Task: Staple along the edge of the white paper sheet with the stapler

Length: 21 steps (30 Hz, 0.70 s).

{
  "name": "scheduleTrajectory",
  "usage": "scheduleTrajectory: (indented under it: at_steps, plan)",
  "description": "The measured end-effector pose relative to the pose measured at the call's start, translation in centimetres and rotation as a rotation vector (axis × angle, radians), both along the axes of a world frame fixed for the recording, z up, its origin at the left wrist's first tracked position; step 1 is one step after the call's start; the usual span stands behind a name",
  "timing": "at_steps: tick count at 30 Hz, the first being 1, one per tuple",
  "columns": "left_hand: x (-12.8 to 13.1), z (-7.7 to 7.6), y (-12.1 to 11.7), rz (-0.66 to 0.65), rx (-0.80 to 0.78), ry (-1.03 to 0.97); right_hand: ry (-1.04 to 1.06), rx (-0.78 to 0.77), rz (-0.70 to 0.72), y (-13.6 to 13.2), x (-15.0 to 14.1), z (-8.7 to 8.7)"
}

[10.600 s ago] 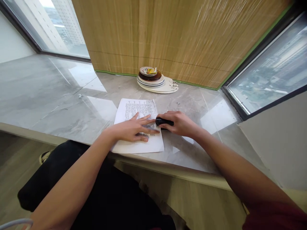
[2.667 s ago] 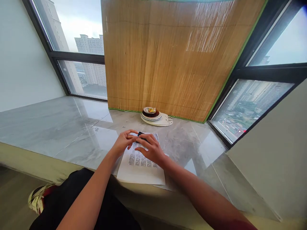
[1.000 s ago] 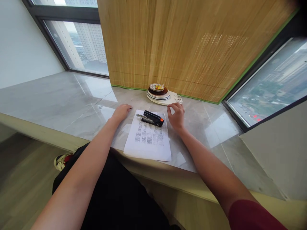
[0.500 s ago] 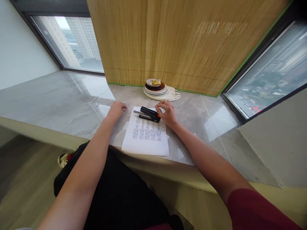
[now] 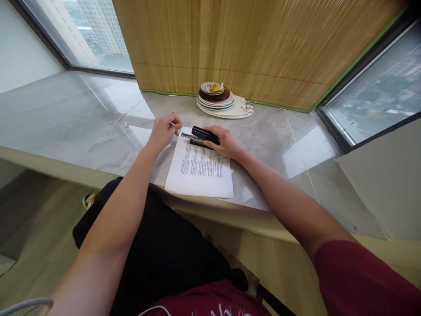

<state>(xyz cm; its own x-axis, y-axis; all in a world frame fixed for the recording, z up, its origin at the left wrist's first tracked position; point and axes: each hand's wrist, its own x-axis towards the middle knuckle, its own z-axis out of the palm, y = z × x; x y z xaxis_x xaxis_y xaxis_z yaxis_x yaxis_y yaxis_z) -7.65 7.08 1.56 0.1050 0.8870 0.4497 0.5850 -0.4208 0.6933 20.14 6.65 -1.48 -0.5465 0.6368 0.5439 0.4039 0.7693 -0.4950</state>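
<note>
Gripping the stapler [image 5: 203, 135] with my right hand [image 5: 225, 142] at the paper's [image 5: 200, 167] top edge, left fingers [image 5: 171, 125] curled beside its nose, I risk stapling skin.

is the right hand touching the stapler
Touching. The head view shows the right hand wrapped around the rear end of the black stapler, fingers against its body with no gap, as it lies on the printed paper.
</note>
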Motion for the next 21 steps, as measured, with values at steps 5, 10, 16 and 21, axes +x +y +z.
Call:
scheduleTrajectory:
  at_steps: [5,10,16,21]
  plan:
    - [0.6,-0.3,-1.2,-0.079,-0.032,-0.124,0.018,-0.042,-0.017,0.0,-0.1,-0.1]
    - [0.9,-0.8,-1.4,-0.064,0.023,-0.097,0.02,-0.052,-0.021,0.0,-0.2,-0.2]
    - [1.6,-0.7,-1.6,-0.117,-0.014,0.041,0.027,-0.066,-0.03,-0.1,-0.2,-0.1]
    - [1.5,-0.8,-1.2,-0.09,-0.052,0.052,0.029,-0.07,-0.014,0.1,-0.2,-0.2]
